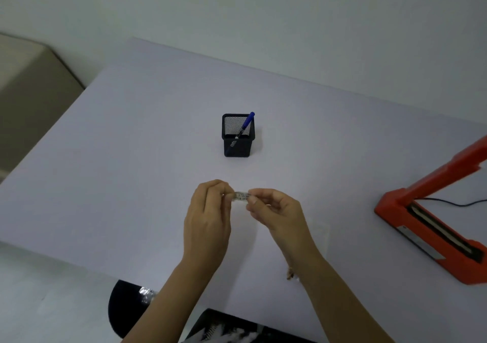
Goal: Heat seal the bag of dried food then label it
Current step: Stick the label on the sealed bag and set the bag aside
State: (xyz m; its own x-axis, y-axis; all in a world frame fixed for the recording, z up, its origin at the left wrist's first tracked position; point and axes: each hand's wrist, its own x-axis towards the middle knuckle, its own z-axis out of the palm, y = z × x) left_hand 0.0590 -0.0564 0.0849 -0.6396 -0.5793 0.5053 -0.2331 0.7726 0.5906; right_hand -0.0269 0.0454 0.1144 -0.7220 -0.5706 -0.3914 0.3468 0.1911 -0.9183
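Observation:
Both hands hold a small white label point(241, 196) with faint marks on it, above the middle of the table. My left hand point(208, 218) pinches its left end and my right hand point(274, 211) pinches its right end. A clear bag point(320, 240) lies flat on the table under my right forearm, with a bit of brown dried food point(290, 274) showing at its near end. The orange heat sealer point(432, 224) sits at the right with its arm raised.
A black mesh pen holder point(238, 135) with a blue marker point(246, 125) stands at the table's centre, beyond my hands. The sealer's black cord point(458, 203) runs off to the right. A beige cushion point(29, 92) lies left of the table point(131, 131).

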